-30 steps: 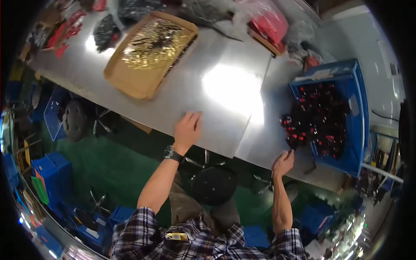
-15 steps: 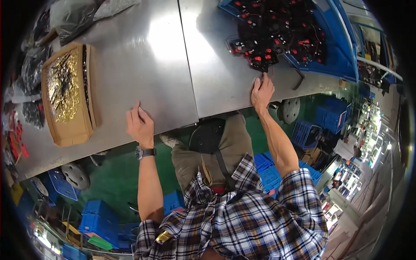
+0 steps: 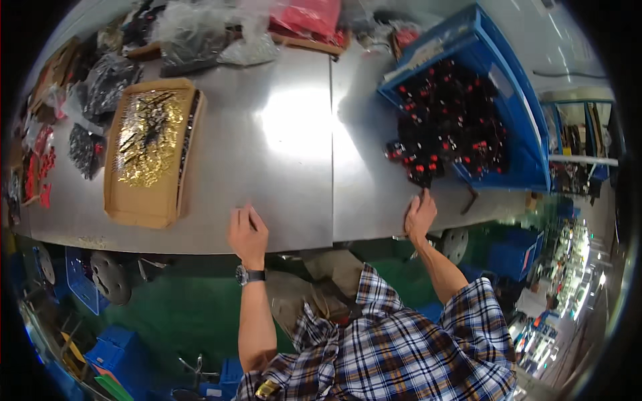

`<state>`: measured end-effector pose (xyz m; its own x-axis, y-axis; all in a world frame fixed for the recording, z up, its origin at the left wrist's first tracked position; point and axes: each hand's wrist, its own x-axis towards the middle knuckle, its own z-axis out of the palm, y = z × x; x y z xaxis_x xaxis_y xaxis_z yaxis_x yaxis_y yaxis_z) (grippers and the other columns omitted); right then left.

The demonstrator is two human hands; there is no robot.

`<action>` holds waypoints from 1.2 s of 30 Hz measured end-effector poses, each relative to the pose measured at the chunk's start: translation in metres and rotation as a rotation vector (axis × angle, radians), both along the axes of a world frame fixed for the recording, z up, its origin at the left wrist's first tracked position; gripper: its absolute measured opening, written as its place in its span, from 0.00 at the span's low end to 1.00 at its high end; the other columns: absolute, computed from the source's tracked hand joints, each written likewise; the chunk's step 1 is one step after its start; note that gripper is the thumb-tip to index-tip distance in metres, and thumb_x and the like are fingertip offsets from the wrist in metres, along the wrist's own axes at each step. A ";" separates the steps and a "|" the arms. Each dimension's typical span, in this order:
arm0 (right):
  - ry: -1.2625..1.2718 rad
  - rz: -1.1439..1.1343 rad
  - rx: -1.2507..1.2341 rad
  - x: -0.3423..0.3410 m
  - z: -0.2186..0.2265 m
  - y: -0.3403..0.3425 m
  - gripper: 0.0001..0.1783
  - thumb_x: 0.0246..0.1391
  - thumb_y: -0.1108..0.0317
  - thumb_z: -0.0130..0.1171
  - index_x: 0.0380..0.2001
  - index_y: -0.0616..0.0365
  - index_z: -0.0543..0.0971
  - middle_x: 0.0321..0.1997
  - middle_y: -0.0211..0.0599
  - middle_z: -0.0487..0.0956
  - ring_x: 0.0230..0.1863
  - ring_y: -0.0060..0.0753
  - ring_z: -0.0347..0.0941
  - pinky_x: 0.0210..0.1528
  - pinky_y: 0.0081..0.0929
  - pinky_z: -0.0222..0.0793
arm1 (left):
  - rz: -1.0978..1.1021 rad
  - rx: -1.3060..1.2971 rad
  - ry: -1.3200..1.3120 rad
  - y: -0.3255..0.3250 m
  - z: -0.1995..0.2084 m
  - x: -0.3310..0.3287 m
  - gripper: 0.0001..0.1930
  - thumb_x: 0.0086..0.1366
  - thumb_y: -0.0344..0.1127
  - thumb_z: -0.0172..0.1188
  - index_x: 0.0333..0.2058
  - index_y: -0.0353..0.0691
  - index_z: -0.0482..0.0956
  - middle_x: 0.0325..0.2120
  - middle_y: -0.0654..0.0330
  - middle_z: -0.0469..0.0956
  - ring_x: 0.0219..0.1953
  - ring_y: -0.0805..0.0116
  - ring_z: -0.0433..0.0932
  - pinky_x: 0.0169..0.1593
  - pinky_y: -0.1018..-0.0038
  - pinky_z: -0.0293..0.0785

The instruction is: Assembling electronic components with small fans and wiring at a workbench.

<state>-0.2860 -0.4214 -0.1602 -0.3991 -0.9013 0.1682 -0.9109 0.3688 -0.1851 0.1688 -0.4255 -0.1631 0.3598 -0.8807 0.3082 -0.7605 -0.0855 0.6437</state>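
Observation:
Over the steel table's near part, my left hand (image 3: 248, 234) has its fingers curled and drawn together; anything between them is too small to make out. A dark watch (image 3: 249, 275) is on that wrist. My right hand (image 3: 420, 215) reaches to the near edge of a heap of small black parts with red pieces (image 3: 455, 127). Its fingertips pinch a black part (image 3: 421, 178) at the heap's edge. The heap spills from a blue bin (image 3: 531, 144) tipped on its side toward me. The exact kind of these parts cannot be made out.
Left on the steel table (image 3: 287, 180) lies a cardboard tray (image 3: 137, 212) of gold-coloured metal pieces and dark strips. Plastic bags (image 3: 190, 33) and a red bag (image 3: 307, 17) line the far side. A dark curved strip (image 3: 471, 200) lies near the bin.
The view has tilted up and shifted, so more of the table's far side shows. My right hand stays at the heap's near edge; my left hand remains curled over the table.

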 end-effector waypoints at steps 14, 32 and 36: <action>0.108 0.150 0.028 -0.037 -0.033 0.016 0.30 0.72 0.53 0.43 0.67 0.63 0.68 0.64 0.58 0.72 0.64 0.62 0.67 0.66 0.51 0.59 | 0.130 -0.256 0.188 0.022 -0.015 0.007 0.07 0.66 0.30 0.63 0.41 0.37 0.84 0.33 0.51 0.81 0.30 0.50 0.81 0.35 0.65 0.78; -0.003 0.389 -0.297 -0.030 -0.030 0.018 0.23 0.65 0.54 0.55 0.54 0.61 0.80 0.52 0.52 0.83 0.54 0.55 0.78 0.60 0.45 0.68 | -0.041 -0.181 0.174 0.005 -0.024 0.019 0.15 0.70 0.41 0.63 0.46 0.35 0.86 0.34 0.55 0.86 0.34 0.68 0.82 0.43 0.72 0.77; -0.045 0.373 -0.288 -0.023 -0.027 0.015 0.24 0.66 0.53 0.54 0.54 0.62 0.80 0.53 0.52 0.82 0.56 0.54 0.77 0.63 0.46 0.66 | -0.040 -0.140 0.223 0.003 -0.021 0.027 0.16 0.70 0.41 0.62 0.46 0.33 0.86 0.32 0.57 0.86 0.34 0.72 0.81 0.41 0.74 0.76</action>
<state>-0.3086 -0.4062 -0.1875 -0.0694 -0.9036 0.4228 -0.9602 -0.0545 -0.2740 0.1956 -0.4223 -0.1841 0.3987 -0.8496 0.3454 -0.5996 0.0435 0.7991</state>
